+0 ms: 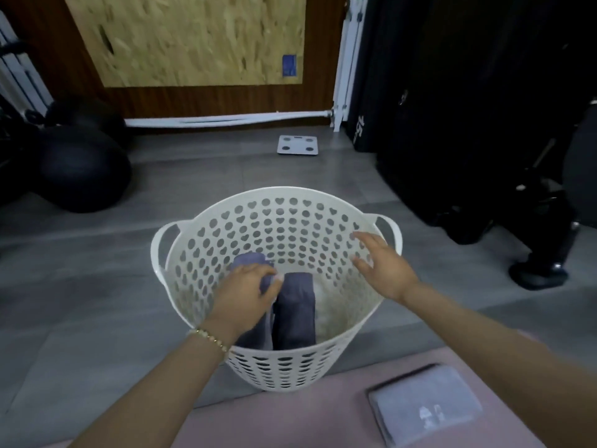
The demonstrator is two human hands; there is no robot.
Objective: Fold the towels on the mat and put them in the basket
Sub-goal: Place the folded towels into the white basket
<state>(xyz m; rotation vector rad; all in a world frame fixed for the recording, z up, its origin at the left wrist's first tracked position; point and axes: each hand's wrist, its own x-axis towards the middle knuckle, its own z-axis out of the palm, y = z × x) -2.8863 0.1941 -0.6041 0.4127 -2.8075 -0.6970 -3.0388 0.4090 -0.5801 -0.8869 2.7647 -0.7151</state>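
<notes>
A white plastic basket (274, 221) with heart-shaped holes stands on the floor in front of me. Inside it two folded blue-grey towels stand on edge: one (295, 312) in the middle and one (248, 260) to its left. My left hand (245, 295) reaches into the basket and grips the left towel from above. My right hand (381, 263) hovers over the basket's right side with fingers spread, holding nothing. Another folded grey towel (423, 405) lies flat on the pink mat (290, 421) at the lower right.
A white bathroom scale (298, 144) lies on the grey floor beyond the basket. Black exercise balls (80, 169) sit at the left. Dark gym equipment (484, 124) fills the right side, with a black foot (539, 273) near the basket.
</notes>
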